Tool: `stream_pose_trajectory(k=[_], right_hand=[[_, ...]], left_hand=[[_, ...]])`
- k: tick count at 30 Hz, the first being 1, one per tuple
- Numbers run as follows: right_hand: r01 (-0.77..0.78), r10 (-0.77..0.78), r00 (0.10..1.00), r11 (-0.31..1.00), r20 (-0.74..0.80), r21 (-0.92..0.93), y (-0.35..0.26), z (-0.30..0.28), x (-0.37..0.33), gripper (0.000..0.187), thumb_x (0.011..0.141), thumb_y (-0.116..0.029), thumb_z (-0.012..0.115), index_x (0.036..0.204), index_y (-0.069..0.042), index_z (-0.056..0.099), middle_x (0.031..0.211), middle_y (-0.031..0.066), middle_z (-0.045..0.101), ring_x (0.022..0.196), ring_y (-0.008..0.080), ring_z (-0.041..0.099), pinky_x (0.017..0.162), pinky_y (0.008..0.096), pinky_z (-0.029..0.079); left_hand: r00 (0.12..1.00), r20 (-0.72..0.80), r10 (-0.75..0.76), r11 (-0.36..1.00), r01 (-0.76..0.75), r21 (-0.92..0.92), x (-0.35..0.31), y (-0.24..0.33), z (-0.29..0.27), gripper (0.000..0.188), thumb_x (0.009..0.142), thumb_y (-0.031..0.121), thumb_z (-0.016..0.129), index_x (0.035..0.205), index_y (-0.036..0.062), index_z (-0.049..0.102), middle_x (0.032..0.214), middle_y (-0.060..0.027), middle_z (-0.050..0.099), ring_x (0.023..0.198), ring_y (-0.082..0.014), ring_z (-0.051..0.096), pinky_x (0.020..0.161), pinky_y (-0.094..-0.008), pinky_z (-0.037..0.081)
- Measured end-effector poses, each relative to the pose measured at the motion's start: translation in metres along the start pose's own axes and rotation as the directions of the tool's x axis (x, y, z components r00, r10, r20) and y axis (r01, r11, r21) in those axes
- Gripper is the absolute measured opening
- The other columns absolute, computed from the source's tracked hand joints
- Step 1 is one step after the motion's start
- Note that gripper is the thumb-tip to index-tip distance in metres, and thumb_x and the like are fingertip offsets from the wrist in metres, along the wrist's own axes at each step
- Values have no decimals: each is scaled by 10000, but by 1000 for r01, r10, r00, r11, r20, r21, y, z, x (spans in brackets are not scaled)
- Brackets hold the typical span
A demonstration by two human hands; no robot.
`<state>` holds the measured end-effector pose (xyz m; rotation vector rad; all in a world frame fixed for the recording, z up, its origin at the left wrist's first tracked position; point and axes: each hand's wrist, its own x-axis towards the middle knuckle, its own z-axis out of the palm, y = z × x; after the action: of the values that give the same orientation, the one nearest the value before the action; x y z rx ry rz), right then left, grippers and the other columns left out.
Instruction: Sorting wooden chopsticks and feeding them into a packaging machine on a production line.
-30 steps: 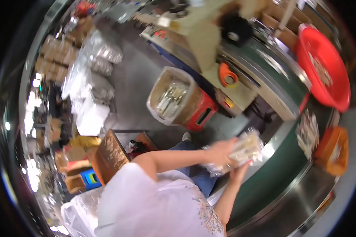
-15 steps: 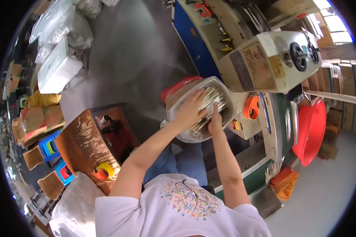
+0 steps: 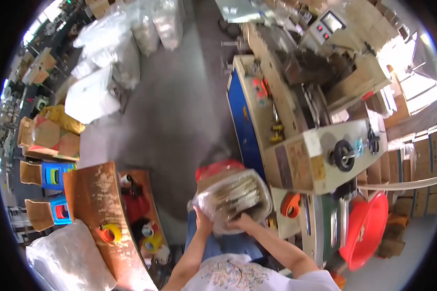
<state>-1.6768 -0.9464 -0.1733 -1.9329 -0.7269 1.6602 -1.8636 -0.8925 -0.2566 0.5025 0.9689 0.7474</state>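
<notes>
In front of my lap stands a cardboard box (image 3: 213, 182) lined with a clear plastic bag (image 3: 210, 206). Many thin, flat, pale packets (image 3: 238, 198) lie stacked inside it. At the near left corner my left hand (image 3: 203, 223) is closed on the bag's edge, its thumb upward. My right hand (image 3: 242, 222) grips the near side of the same bag, just below the packets, and its fingertips are partly hidden by the plastic. Behind the box a red plastic thing (image 3: 218, 168) shows in part.
To the right runs a machine bench with a black handwheel (image 3: 344, 155), an orange tape roll (image 3: 290, 205) and a big red basin (image 3: 366, 233). On the left, a worn wooden table (image 3: 94, 194) carries a yellow tape roll (image 3: 110, 234). White bags (image 3: 116, 53) are piled at the far left.
My hands have come off the packets inside and moved down to the near edge of the bag. The view has tilted up, showing more of the floor and the bench.
</notes>
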Motion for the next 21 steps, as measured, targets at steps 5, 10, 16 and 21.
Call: stream_pose_trajectory(k=[5, 10, 16, 21], right_hand=[[309, -540, 832, 263, 126, -914, -68, -28, -33, 880, 605, -318, 754, 1328, -32, 341, 1350, 224, 346, 1287, 366, 278, 1024, 501, 268], [299, -650, 703, -98, 288, -949, -22, -15, 62, 929, 650, -413, 675, 1386, -61, 230, 1429, 199, 211, 1334, 387, 149, 1047, 602, 104], [335, -488, 797, -134, 356, -933, -48, -10, 50, 861, 728, -422, 593, 1406, -74, 191, 1456, 160, 174, 1342, 387, 115, 1030, 641, 49], [487, -241, 747, 833, 620, -263, -94, -69, 132, 402, 763, -281, 676, 1073, -36, 601, 1009, 114, 618, 973, 177, 568, 867, 375, 441]], left_hand=[[978, -123, 167, 513, 20, 858, -16, -16, 21, 522, 876, 138, 513, 1338, 29, 295, 1279, -153, 452, 1208, -291, 410, 1034, -348, 293], [969, -235, -73, 960, 132, 247, -6, -7, 9, 282, 852, 84, 524, 1119, 4, 480, 992, -150, 581, 921, -276, 585, 778, -383, 508], [965, -224, -135, 915, 208, 346, -37, 76, 36, 137, 869, 100, 527, 918, -26, 513, 828, -117, 603, 739, -208, 622, 556, -331, 567], [935, -283, -215, 876, 313, 367, -16, 83, -32, 224, 849, 127, 552, 1026, -2, 503, 836, -85, 610, 688, -164, 608, 564, -297, 538]])
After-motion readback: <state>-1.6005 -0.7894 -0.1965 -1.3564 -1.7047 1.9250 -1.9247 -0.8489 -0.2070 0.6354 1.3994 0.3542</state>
